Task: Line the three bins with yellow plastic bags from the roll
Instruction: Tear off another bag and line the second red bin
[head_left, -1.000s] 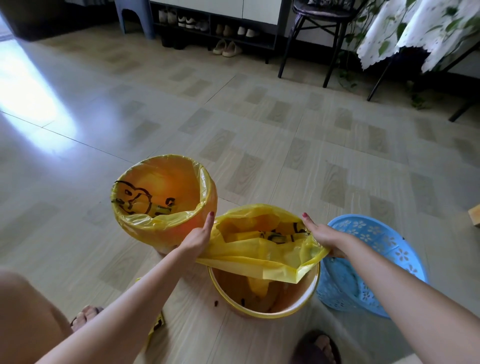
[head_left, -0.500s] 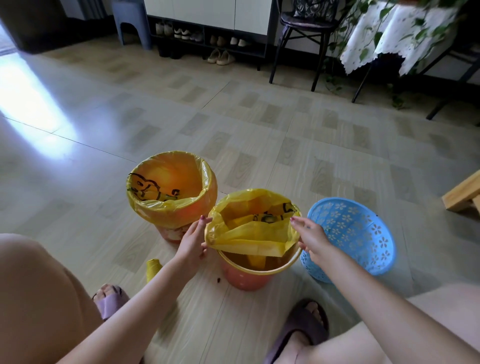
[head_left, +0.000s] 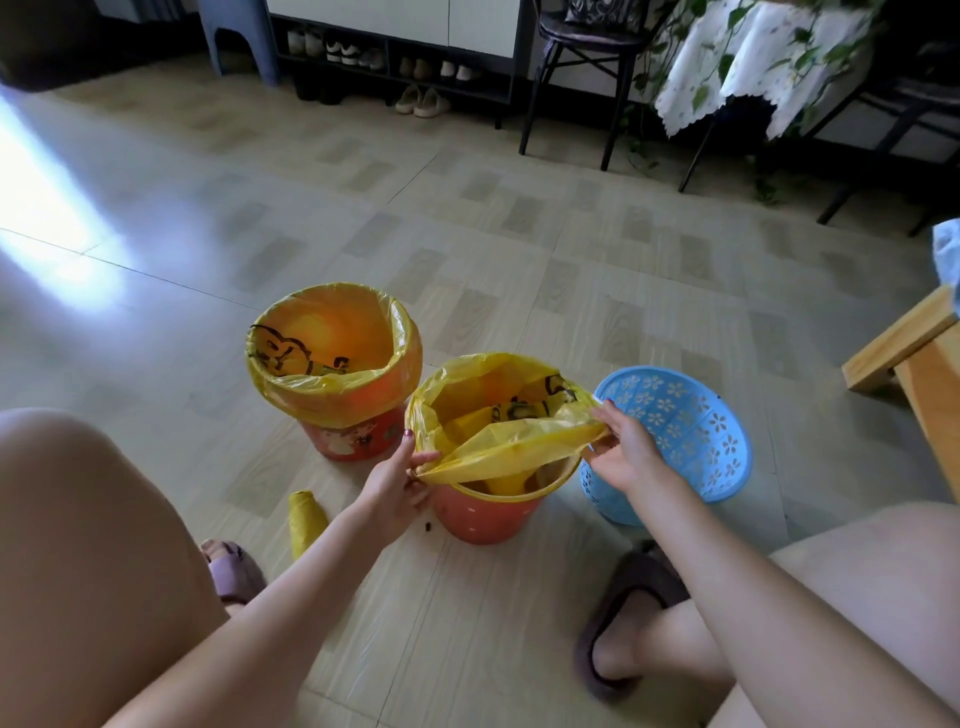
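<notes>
Seen from above, a seated person leans over three bins standing in a row on a tiled floor (head_left: 519, 249). The left hand (head_left: 397, 480) and the right hand (head_left: 621, 449) each pinch one side of a yellow plastic bag (head_left: 498, 441), so both grips are clamped on its mouth. The bag sits in the middle orange bin (head_left: 488, 514), directly between the hands. Its far edge is already folded over the far rim. The near edge is stretched in a line running left to right, lifted above the near rim and not yet hooked over it. That near rim lies just below and toward the person, equally close to both hands, so the coming move is probably a pull down and back.

Counting the bins: one orange bin (head_left: 358, 439) at far left is fully lined, one is half lined, and one blue basket (head_left: 696, 441) touching the right hand's far side is bare. One yellow roll (head_left: 306, 519) of bags lies on the floor near the left forearm.
</notes>
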